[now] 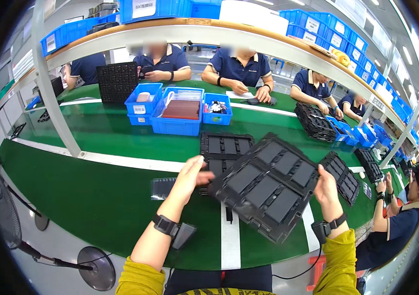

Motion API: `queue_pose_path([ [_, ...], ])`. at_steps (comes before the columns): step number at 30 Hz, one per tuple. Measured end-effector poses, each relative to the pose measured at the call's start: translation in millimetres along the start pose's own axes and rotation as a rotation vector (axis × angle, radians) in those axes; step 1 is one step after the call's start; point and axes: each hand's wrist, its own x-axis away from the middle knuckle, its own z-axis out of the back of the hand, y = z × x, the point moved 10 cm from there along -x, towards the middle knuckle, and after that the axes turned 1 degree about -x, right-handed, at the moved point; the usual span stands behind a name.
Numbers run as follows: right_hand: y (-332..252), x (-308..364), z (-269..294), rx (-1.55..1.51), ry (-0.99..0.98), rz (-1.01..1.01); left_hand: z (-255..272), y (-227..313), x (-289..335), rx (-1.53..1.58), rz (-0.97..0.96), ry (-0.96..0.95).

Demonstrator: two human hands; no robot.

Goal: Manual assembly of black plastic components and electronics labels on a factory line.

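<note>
Mid-frame, the right hand (pixel 326 189) is grasping a tilted, compartmented, rectangular black plastic tray (pixel 268 189); whether the left hand (pixel 189 180) is gripping, I cannot tell.

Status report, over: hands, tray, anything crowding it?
Right hand holding black tray, tilted. Left hand open beside it, contact unclear. Second tray behind, partly hidden.

Ceiling lights (pixel 406 53) glow brightly, edges bow, left hand (pixel 189 177) blurs.
</note>
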Motion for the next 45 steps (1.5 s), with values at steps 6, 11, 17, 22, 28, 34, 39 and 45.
queue_pose_path([
  [6, 72, -42, -65, 0.046, -0.121, -0.18, 8, -37, 8, -0.016, 0.217, -0.241],
  [11, 114, -71, -98, -0.047, -0.302, -0.316, 21, -23, -13, -0.019, -0.055, -0.011],
  [17, 124, -71, -97, 0.139, -0.349, -0.323, 24, -20, -33, -0.156, -0.149, 0.092],
  [22, 112, -51, -88, 0.409, -0.307, -0.157, 26, -11, -43, -0.64, -0.258, 0.166],
  [28, 117, 5, -96, 1.14, -0.469, 0.167, 3, 1, -24, -1.229, -0.237, 0.055],
  [34, 123, 25, -104, 1.189, -0.373, 0.173, -18, -23, 3, -1.338, -0.264, -0.26],
  [39, 106, 11, -83, 0.699, -0.12, 0.121, -40, 10, 33, -1.394, -0.528, -0.059],
  [45, 99, 40, -86, -0.155, 0.036, 0.039, -86, -3, 76, -1.405, -0.583, -0.433],
])
